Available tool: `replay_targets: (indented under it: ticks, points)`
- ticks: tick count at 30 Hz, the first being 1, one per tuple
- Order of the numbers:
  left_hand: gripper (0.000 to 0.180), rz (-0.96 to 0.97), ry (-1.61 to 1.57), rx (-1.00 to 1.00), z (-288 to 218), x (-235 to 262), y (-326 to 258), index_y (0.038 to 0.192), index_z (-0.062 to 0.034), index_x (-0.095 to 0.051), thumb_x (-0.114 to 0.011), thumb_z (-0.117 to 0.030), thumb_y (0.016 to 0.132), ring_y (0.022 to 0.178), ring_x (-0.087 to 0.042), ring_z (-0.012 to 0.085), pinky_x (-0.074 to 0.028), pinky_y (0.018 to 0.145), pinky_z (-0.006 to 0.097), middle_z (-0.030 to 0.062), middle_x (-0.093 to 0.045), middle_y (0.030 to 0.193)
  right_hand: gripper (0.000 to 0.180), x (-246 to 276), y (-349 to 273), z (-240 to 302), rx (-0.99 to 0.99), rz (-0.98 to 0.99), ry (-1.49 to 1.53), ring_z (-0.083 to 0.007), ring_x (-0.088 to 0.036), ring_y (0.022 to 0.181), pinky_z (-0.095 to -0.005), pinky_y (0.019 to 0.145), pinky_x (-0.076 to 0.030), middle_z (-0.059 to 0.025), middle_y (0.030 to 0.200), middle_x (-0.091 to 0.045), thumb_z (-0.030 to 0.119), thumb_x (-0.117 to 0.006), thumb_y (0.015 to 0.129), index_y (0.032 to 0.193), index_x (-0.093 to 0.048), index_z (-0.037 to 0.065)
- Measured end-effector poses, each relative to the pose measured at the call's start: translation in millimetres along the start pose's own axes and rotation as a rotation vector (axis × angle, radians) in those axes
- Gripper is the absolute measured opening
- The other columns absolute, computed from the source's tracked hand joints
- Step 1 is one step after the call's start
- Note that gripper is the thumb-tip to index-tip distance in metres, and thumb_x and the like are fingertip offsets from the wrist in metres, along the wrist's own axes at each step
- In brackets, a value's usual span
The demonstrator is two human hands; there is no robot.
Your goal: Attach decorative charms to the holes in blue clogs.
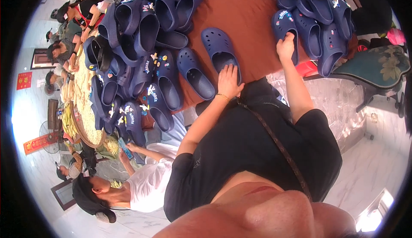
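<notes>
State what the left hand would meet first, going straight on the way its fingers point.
The left hand, at the heel end of a plain clog, would probably meet that clog's holed front first; depth is unclear, so it might pass just above.

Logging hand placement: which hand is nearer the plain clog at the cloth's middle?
Left. The left hand touches the plain clog at its heel end; the right hand, farther right, holds a decorated clog.
</notes>
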State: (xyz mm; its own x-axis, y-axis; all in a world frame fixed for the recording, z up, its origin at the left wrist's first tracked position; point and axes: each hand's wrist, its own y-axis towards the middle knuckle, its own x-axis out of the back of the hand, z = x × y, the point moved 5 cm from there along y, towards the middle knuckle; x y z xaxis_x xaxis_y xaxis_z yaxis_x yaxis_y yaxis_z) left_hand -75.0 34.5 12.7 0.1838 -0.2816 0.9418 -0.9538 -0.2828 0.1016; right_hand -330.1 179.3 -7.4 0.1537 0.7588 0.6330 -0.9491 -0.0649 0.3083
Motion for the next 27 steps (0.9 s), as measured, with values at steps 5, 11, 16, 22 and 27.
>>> replay_targets:
  ticks: [5,11,16,22,27]
  points:
    - [0.070,0.085,0.017,-0.024,3.5,-5.0,-8.4,0.124,0.0025,-0.039,-0.066,-0.028,0.068,0.119,-0.038,0.0355,-0.037,0.093,0.044,0.0212,-0.040,0.128,0.033,-22.3,-44.7,29.8,0.065,0.382,0.134,-0.0414,-0.058,0.080,-0.0466,0.072,-0.045,-0.0248,0.082,-0.059,0.009,-0.058,0.072,0.101,-0.044,0.001]
    - [0.057,0.030,-0.133,-0.141,1.5,6.8,-24.7,0.117,0.0039,-0.046,-0.063,-0.027,0.073,0.112,-0.044,0.0364,-0.038,0.092,0.040,0.0221,-0.047,0.120,0.025,-0.6,-43.7,76.0,0.169,0.873,-0.125,-0.0374,-0.059,0.081,-0.0438,0.072,-0.047,-0.0221,0.081,-0.061,0.023,-0.059,0.072,0.083,-0.059,0.000]
    - [0.060,-0.058,-0.217,0.005,16.8,3.3,-1.9,0.116,0.0059,-0.046,-0.065,-0.031,0.072,0.110,-0.044,0.0387,-0.036,0.094,0.042,0.0254,-0.046,0.119,0.035,-6.2,6.0,106.3,0.196,0.463,-0.113,-0.0315,-0.057,0.095,-0.0406,0.081,-0.046,-0.0179,0.097,-0.061,0.037,-0.062,0.074,0.092,-0.063,0.006]
    - [0.065,-0.192,-0.150,0.064,26.6,-8.9,30.3,0.115,0.0076,-0.047,-0.061,-0.041,0.075,0.112,-0.042,0.0410,-0.032,0.097,0.044,0.0273,-0.045,0.120,0.057,-79.8,8.7,121.9,0.152,0.806,-0.459,-0.0315,-0.047,0.112,-0.0413,0.089,-0.041,-0.0160,0.118,-0.051,0.040,-0.065,0.071,0.112,-0.056,0.002]
    - [0.054,-0.084,0.002,0.031,18.8,-16.8,27.6,0.111,0.0067,-0.050,-0.056,-0.035,0.077,0.112,-0.042,0.0399,-0.033,0.096,0.044,0.0248,-0.047,0.120,0.042,-92.5,-0.7,127.3,0.198,0.691,-0.544,-0.0289,-0.048,0.111,-0.0423,0.089,-0.042,-0.0142,0.114,-0.053,0.025,-0.064,0.072,0.108,-0.057,0.002]
